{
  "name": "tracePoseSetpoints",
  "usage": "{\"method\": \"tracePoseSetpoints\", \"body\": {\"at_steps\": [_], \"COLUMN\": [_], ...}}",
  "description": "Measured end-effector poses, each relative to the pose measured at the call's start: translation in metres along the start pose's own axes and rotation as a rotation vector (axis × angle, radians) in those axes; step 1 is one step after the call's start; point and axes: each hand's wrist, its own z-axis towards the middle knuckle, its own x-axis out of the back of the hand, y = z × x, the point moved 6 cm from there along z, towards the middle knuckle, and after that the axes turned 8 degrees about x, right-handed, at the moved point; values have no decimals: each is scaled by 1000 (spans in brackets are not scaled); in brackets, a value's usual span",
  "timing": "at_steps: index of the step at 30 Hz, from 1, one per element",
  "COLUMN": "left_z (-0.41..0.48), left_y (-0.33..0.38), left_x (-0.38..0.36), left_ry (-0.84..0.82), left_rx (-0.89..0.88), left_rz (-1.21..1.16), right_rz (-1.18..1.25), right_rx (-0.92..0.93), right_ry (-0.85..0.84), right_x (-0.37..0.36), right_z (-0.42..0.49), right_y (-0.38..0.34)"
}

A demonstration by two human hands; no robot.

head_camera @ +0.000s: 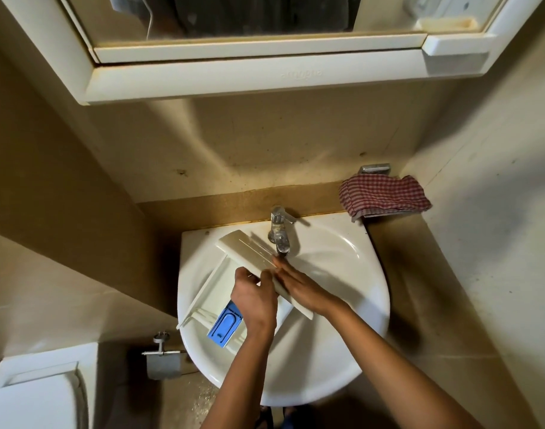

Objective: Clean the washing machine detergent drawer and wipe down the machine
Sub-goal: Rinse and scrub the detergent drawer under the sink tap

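White sink (342, 274): detergent drawer (249, 247) across basin; checkered cloth (384, 193) on ledge (398, 230).

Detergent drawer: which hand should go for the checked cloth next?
Probably the right hand. It lies flat on the detergent drawer front, on the checked cloth's side. The left hand grips the drawer over the sink, steadying it.

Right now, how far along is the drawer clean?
Done: detergent drawer is out of the machine and over the sink. In hand: left hand holds it, right hand rubs its front panel under the tap. Left: wiping the machine, not in view; checked cloth sits unused.
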Motion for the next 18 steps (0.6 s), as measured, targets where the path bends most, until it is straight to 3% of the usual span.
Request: {"method": "tracePoseSetpoints", "body": {"at_steps": [7, 12, 15, 18], "left_z": [-5, 2, 2, 5], "left_y": [0, 0, -5, 0], "left_x": [-2, 2, 3, 12], "left_ry": [72, 64, 6, -36], "left_rx": [-17, 17, 56, 5], "left_rz": [-7, 4, -59, 9], "right_rz": [-119, -542, -794, -860], "right_rx": [-78, 245, 401, 525], "right_ry": [-23, -43, 150, 311], "right_x": [4, -12, -4, -2], "right_z": [-23, -26, -33, -33], "right_y": [15, -10, -5, -9]}}
